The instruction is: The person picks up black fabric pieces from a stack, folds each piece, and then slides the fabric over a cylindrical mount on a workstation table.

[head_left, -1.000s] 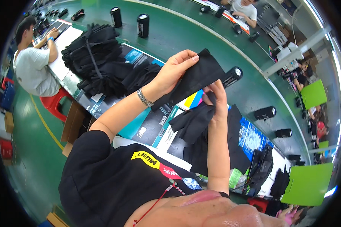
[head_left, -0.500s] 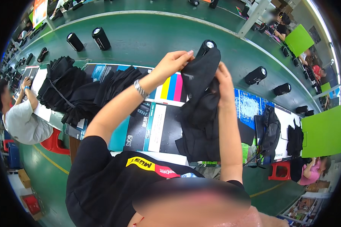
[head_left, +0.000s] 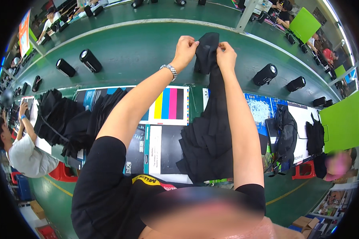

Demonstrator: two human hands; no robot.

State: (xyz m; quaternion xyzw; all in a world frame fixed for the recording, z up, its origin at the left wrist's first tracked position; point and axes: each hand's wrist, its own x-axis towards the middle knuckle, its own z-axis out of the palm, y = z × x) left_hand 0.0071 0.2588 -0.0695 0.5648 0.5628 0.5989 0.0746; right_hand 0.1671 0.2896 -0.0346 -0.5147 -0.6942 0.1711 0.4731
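Note:
Out over the green belt, my left hand and my right hand pinch the two sides of a black cloth bag. The bag hangs upright between my fingertips. Where a black cylindrical speaker showed before, the cloth now covers the spot, and I cannot tell whether the speaker is inside or behind it. Beneath my right forearm, a pile of more black cloth bags lies on the table, with one strip of cloth stretching up toward my hands.
Two black speakers stand on the belt at left, others at right. More black cloth is heaped on the table's left. A black mesh bag and a green panel are at right. A co-worker sits at left.
Both hands have moved farther out and slightly left, raising the cloth bag upright. The speaker's top, visible before behind the cloth, is hidden now.

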